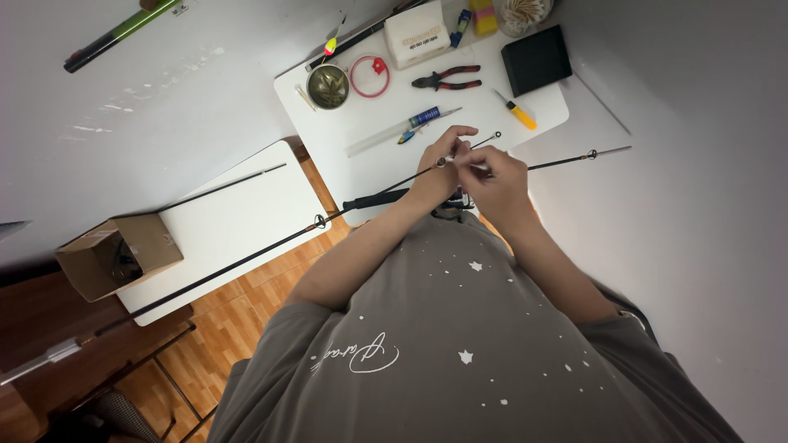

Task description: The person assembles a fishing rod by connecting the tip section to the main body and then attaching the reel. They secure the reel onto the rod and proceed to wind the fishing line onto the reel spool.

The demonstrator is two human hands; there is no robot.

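A thin black fishing rod [246, 261] is pinched by the left hand [439, 164] at a small guide ring, while something too small to identify is gripped by the right hand [497, 176] just beside it, with red-handled pliers [447, 79] lying unused on the white surface [369, 123] beyond, so the ring work appears unfinished.

Hands: 2, left hand [437, 168] & right hand [492, 176], both closed on rod work.
Worktops: 2 white, upper worktop [369, 156] & lower worktop [246, 213].
Rod sections: approx. 3 dark thin ones counted; long rod [246, 261], short rod [222, 187], tip piece [574, 158].
Pliers: 1 pr, red/black pliers [447, 79].
Screwdrivers: 1, yellow-handled screwdriver [517, 111].
Bowls: 1 metal bowl [327, 86].
Line spools: 1 red ring spool [369, 76].
Boxes: 3; cardboard box [115, 254], white box [416, 34], black box [535, 59].
Floats: 1 float [331, 45].
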